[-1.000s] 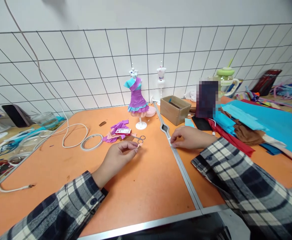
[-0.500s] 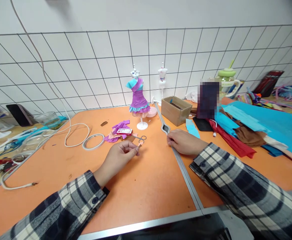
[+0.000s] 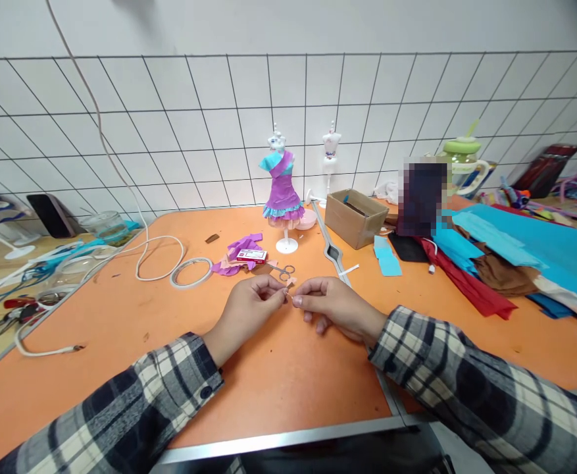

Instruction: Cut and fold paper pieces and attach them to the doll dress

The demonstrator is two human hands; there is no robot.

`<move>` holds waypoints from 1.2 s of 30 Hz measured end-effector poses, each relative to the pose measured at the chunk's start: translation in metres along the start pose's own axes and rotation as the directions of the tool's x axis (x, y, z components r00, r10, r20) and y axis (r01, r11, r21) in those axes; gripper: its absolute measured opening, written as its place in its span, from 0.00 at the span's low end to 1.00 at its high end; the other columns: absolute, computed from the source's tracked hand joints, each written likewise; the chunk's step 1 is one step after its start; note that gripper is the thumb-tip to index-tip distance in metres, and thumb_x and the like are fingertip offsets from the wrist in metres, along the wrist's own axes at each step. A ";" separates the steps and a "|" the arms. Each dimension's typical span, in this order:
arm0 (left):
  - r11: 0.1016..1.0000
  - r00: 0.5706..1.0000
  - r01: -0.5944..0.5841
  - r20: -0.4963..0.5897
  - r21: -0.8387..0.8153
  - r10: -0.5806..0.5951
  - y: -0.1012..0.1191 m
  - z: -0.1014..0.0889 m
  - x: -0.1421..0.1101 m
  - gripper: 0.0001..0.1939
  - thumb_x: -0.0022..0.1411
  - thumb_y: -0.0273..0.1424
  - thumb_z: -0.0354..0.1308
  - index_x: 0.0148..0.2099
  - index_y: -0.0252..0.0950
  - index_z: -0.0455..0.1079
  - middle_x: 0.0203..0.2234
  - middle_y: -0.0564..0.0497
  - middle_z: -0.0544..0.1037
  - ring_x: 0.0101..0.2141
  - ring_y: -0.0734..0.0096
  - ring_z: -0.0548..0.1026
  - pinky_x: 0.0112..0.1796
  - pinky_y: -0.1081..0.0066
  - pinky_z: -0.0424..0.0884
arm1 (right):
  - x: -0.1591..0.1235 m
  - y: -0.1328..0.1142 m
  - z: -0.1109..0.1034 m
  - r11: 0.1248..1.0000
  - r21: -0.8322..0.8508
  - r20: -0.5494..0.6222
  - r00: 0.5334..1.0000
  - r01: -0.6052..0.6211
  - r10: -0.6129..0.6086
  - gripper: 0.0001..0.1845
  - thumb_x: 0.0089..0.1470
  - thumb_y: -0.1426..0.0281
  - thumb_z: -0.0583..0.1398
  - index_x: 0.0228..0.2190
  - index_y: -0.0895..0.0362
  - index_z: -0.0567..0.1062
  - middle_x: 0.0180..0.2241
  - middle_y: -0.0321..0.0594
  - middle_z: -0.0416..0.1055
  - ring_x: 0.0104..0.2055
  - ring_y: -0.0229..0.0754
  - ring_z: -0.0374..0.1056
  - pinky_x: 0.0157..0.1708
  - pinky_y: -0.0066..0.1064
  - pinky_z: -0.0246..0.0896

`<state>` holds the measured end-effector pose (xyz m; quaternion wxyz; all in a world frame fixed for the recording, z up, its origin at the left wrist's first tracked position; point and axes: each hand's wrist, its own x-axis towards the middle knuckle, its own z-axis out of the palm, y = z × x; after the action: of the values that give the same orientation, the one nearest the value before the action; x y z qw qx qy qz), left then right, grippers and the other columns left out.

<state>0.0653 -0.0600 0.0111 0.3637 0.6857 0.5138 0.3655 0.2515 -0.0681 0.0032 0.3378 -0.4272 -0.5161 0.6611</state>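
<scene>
My left hand [image 3: 249,309] pinches a small pink scrap of paper [image 3: 291,282] above the orange table [image 3: 278,368]. Facing it, my right hand [image 3: 332,306] is closed in a pinch with thumb and forefinger at the same scrap; what it grips, if anything, is too small to make out. Small scissors [image 3: 284,270] lie just beyond the two hands. Behind them lie purple paper scraps [image 3: 241,250] with a red and white box [image 3: 251,255]. A small mannequin in a purple and blue paper dress [image 3: 282,194] stands further back.
A second bare white mannequin [image 3: 331,153] stands by the tiled wall. A cardboard box [image 3: 356,216] sits right of it. Blue, red and brown paper sheets [image 3: 505,247] cover the right side. A tape ring [image 3: 191,272] and white cable [image 3: 160,253] lie at the left.
My right hand left the metal strip between the tables and came left to meet my left hand at the pink scrap. The camera view shifted slightly.
</scene>
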 end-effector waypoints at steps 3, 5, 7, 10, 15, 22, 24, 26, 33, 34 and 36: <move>1.000 1.000 -0.024 0.010 0.015 0.024 0.001 0.003 -0.002 0.09 0.54 0.36 0.59 0.30 0.35 0.73 0.25 0.50 0.79 0.27 0.69 0.75 0.29 0.73 0.69 | 0.003 0.005 0.005 0.999 0.047 -0.067 0.998 -0.004 0.007 0.16 0.44 0.61 0.68 0.30 0.59 0.74 0.20 0.32 0.65 0.19 0.31 0.62 0.13 0.20 0.61; 0.998 0.999 -0.039 0.008 0.040 0.039 0.002 0.004 -0.002 0.09 0.55 0.35 0.58 0.30 0.35 0.73 0.25 0.50 0.79 0.27 0.69 0.75 0.29 0.73 0.68 | 0.004 0.007 0.006 0.998 0.065 -0.073 0.997 -0.020 0.025 0.16 0.44 0.60 0.67 0.30 0.59 0.74 0.20 0.32 0.66 0.19 0.30 0.61 0.13 0.20 0.60; 0.997 0.998 -0.056 0.008 0.061 0.056 0.002 0.004 -0.003 0.09 0.55 0.35 0.58 0.30 0.35 0.73 0.24 0.51 0.79 0.26 0.70 0.75 0.28 0.73 0.68 | 0.005 0.008 0.007 0.997 0.078 -0.071 0.997 -0.030 0.035 0.16 0.45 0.59 0.67 0.29 0.59 0.74 0.20 0.32 0.65 0.18 0.30 0.60 0.14 0.20 0.60; 0.995 0.997 -0.072 0.022 0.068 0.071 0.003 0.003 -0.003 0.09 0.56 0.35 0.58 0.29 0.36 0.74 0.24 0.51 0.80 0.26 0.70 0.75 0.28 0.74 0.68 | 0.005 0.008 0.006 0.994 0.104 -0.073 0.997 -0.020 0.028 0.17 0.44 0.58 0.68 0.28 0.59 0.74 0.21 0.32 0.65 0.20 0.30 0.61 0.16 0.20 0.62; 0.996 0.997 -0.072 0.031 0.052 0.070 0.006 0.004 -0.006 0.08 0.56 0.34 0.58 0.30 0.35 0.74 0.24 0.51 0.79 0.26 0.70 0.75 0.28 0.74 0.68 | 0.004 0.007 0.010 0.994 0.111 -0.104 0.994 -0.009 0.020 0.15 0.45 0.60 0.67 0.28 0.59 0.74 0.22 0.33 0.65 0.23 0.31 0.62 0.20 0.21 0.65; 0.986 0.994 -0.050 0.093 -0.156 0.065 0.005 0.003 -0.008 0.10 0.56 0.37 0.61 0.32 0.34 0.75 0.26 0.50 0.79 0.27 0.71 0.75 0.29 0.74 0.71 | 0.000 0.004 0.018 0.989 0.143 -0.165 0.986 0.027 -0.003 0.16 0.46 0.58 0.66 0.28 0.59 0.74 0.27 0.35 0.71 0.21 0.28 0.62 0.21 0.21 0.62; 0.980 0.994 -0.026 0.097 -0.197 0.046 0.004 0.003 -0.008 0.11 0.55 0.38 0.62 0.32 0.34 0.75 0.25 0.50 0.79 0.26 0.71 0.74 0.28 0.73 0.71 | 0.001 0.005 0.018 0.988 0.145 -0.171 0.985 0.048 -0.022 0.17 0.45 0.58 0.67 0.28 0.59 0.73 0.26 0.35 0.71 0.22 0.29 0.63 0.22 0.22 0.62; 0.972 0.996 -0.002 0.084 -0.234 0.022 0.004 0.002 -0.006 0.12 0.55 0.39 0.63 0.31 0.34 0.75 0.23 0.51 0.78 0.26 0.71 0.74 0.29 0.73 0.72 | 0.001 0.005 0.018 0.990 0.125 -0.192 0.980 0.070 -0.046 0.17 0.45 0.58 0.67 0.28 0.58 0.73 0.26 0.34 0.70 0.22 0.29 0.64 0.22 0.22 0.63; 0.966 0.999 -0.023 0.025 -0.259 0.031 0.005 0.000 -0.003 0.14 0.54 0.41 0.63 0.33 0.34 0.75 0.25 0.50 0.78 0.27 0.70 0.75 0.31 0.71 0.72 | 0.000 0.005 0.017 0.983 0.174 -0.156 0.987 0.059 -0.031 0.17 0.44 0.60 0.68 0.33 0.57 0.75 0.35 0.39 0.75 0.29 0.33 0.69 0.21 0.21 0.66; 0.969 0.999 -0.043 0.010 -0.245 0.047 0.005 -0.001 -0.003 0.14 0.55 0.41 0.63 0.33 0.34 0.75 0.26 0.50 0.79 0.28 0.69 0.75 0.32 0.70 0.73 | 0.000 0.006 0.015 0.974 0.219 -0.129 0.991 0.055 -0.027 0.17 0.44 0.60 0.69 0.33 0.56 0.74 0.36 0.39 0.75 0.30 0.34 0.70 0.21 0.21 0.67; 0.972 0.996 -0.089 -0.015 -0.217 0.088 0.005 -0.004 -0.003 0.13 0.56 0.41 0.62 0.33 0.35 0.76 0.28 0.49 0.80 0.31 0.67 0.77 0.35 0.70 0.73 | -0.001 0.006 0.011 0.952 0.305 -0.073 0.997 0.040 -0.019 0.18 0.42 0.62 0.70 0.34 0.56 0.74 0.37 0.39 0.75 0.32 0.34 0.71 0.22 0.21 0.68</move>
<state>0.0634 -0.0639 0.0168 0.4183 0.6631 0.4406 0.4372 0.2419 -0.0743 -0.0015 0.4274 -0.3845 -0.4018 0.7128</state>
